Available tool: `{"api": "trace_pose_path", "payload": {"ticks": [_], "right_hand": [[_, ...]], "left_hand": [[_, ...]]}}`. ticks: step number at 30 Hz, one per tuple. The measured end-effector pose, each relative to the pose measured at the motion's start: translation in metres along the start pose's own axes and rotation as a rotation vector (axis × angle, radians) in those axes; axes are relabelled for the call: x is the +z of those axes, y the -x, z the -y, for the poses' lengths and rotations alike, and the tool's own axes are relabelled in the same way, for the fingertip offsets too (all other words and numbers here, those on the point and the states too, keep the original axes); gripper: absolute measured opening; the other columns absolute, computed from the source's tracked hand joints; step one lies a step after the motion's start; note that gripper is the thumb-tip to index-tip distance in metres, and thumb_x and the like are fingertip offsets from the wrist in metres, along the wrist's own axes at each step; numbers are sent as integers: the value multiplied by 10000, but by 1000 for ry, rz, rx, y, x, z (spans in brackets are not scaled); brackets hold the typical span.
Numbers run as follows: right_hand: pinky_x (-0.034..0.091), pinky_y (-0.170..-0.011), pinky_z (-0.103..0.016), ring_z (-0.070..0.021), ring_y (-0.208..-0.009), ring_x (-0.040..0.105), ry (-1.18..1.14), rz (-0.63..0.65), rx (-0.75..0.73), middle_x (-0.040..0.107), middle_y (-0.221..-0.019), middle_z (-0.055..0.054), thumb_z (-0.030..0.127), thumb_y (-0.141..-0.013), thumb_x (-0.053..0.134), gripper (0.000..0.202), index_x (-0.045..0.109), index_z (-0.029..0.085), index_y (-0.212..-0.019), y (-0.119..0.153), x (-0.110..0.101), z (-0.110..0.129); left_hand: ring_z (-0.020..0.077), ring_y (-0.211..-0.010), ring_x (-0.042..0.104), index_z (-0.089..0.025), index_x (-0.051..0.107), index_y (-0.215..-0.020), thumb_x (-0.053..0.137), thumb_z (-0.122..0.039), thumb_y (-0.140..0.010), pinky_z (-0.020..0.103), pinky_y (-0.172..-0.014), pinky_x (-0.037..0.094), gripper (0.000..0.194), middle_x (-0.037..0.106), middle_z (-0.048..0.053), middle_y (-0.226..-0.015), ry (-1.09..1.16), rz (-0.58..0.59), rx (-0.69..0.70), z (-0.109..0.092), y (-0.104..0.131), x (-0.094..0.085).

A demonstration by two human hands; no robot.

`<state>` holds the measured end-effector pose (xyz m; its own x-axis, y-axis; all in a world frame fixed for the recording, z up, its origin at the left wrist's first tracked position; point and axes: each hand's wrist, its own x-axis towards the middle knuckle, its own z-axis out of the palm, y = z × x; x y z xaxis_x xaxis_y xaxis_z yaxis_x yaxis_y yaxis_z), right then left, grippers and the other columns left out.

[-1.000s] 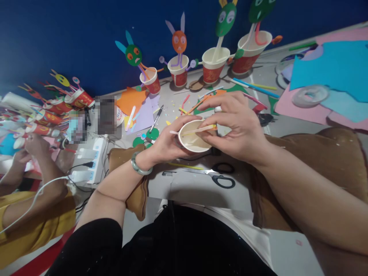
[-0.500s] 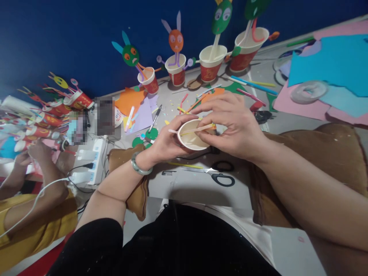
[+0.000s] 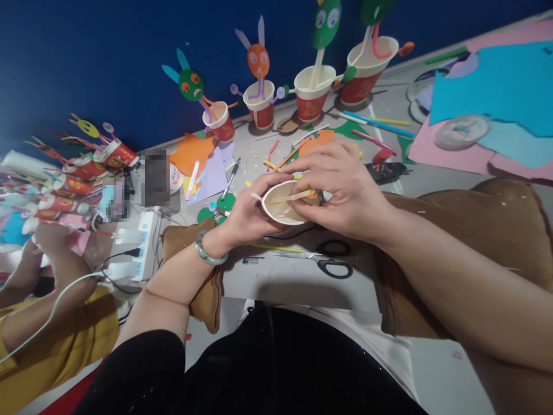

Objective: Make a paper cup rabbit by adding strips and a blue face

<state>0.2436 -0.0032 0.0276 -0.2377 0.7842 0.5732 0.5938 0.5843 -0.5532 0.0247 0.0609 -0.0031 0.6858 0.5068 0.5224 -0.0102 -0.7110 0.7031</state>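
Note:
A paper cup (image 3: 283, 216) with a cream inside is gripped by my left hand (image 3: 248, 210), its fingers wrapped round the left side. The rim looks squeezed to a point at the left. Across the mouth lies a thin pale straw (image 3: 276, 199), one end poking out past the left rim and an orange-yellow end to the right. My right hand (image 3: 345, 190) is closed from above at the cup's right side, thumb and fingertips pinching the straw inside the mouth. Below the cup lie black-handled scissors (image 3: 332, 268) and a thin yellow straw (image 3: 279, 248).
Finished cup figures, such as one with an orange head (image 3: 258, 60), line the blue wall. Paper scraps, a pen (image 3: 231, 178) and coloured sheets (image 3: 496, 86) cover the table. A power strip (image 3: 144, 245) and a co-worker's arms (image 3: 60, 253) are at left; a brown cushion (image 3: 475, 242) at right.
The cup has shifted slightly left in the view, and its rim now looks more pinched at the left. My right hand has moved a little left with it, still pinching the straw.

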Motion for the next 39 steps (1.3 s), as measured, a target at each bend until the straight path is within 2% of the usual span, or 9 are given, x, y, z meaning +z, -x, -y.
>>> {"api": "trace_pose_path", "payload": {"ticks": [6,13,19,24,28,33,39], "right_hand": [[403,-1141,-687,-356,-1242,654,13,18,29,805,-1224,-14,313,-923,692,102,793,323,-925,-1,3,1],[425,-1137,-652,-343,-1222,682,-8,30,31,806,-1224,-27,305,-937,688,113,798,317,-962,0,6,-2],[508,-1088,-580,-294,-1078,749,-23,-93,83,833,-1101,-13,317,-920,728,38,765,308,-918,2,10,-13],[614,-889,-485,-282,-952,778,-62,-188,137,833,-1001,-37,354,-945,732,57,767,310,-951,2,11,-19],[638,-829,-457,-268,-906,787,-92,-214,122,834,-990,-31,346,-933,758,40,763,309,-946,1,13,-21],[646,-822,-450,-265,-901,793,-165,-190,122,831,-958,-23,337,-918,771,30,772,308,-912,0,12,-21],[616,-948,-513,-296,-1006,788,-108,-152,96,829,-1010,-27,347,-921,764,23,777,335,-907,0,2,-11]], "left_hand": [[278,-1213,758,-263,568,-1389,908,-585,-792,432,-1025,628,758,734,97,-1332,-47,3,-42,2,1,0],[271,-1215,752,-273,567,-1403,904,-555,-810,427,-1037,610,737,735,91,-1326,-30,-2,-50,4,3,1],[257,-1192,743,-261,561,-1403,926,-573,-775,421,-1016,611,791,729,97,-1330,47,-41,-62,16,2,0],[262,-1181,730,-215,628,-1313,956,-640,-688,451,-1051,600,823,741,112,-1287,138,-42,-230,22,0,-2],[270,-1208,719,-205,646,-1294,979,-595,-674,483,-1106,569,805,736,119,-1292,222,-24,-320,20,0,-1],[252,-1165,730,-234,625,-1317,971,-557,-704,450,-1058,585,774,744,97,-1271,215,-44,-261,20,1,2],[241,-1122,744,-243,583,-1380,931,-589,-757,378,-933,617,792,739,108,-1280,79,-42,-95,20,2,-1]]}}
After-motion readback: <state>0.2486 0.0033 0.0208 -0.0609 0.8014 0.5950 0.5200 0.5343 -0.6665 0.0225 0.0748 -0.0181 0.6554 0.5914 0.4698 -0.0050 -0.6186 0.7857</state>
